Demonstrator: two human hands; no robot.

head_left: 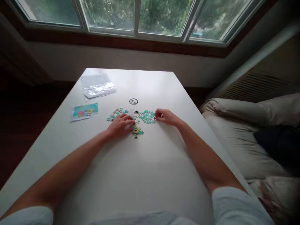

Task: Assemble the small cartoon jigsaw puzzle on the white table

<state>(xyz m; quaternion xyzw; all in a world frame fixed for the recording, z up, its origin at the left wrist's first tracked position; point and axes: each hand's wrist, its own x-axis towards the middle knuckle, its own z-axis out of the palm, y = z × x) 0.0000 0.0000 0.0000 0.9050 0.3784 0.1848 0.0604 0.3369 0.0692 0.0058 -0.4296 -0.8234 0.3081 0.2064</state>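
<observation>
My right hand (167, 117) is at the right edge of a loose pile of turquoise jigsaw pieces (147, 116), its thumb and fingertips pinched on a small dark and reddish puzzle piece (155, 118). My left hand (120, 124) rests on the table with loosely bent fingers apart, beside a small joined section of puzzle (136, 130) showing a yellow cartoon figure. Behind the left hand spreads a second heap of puzzle pieces (117, 113), partly covered by it. A clear round container (134, 113) stands between the two heaps.
A dark-rimmed round disc (133, 101) lies farther back on the white table (150, 175). To the left are a cartoon picture sheet (84, 111) and a clear plastic bag (98, 86). A pale sofa (225, 137) stands along the right side, and windows (159, 17) are beyond.
</observation>
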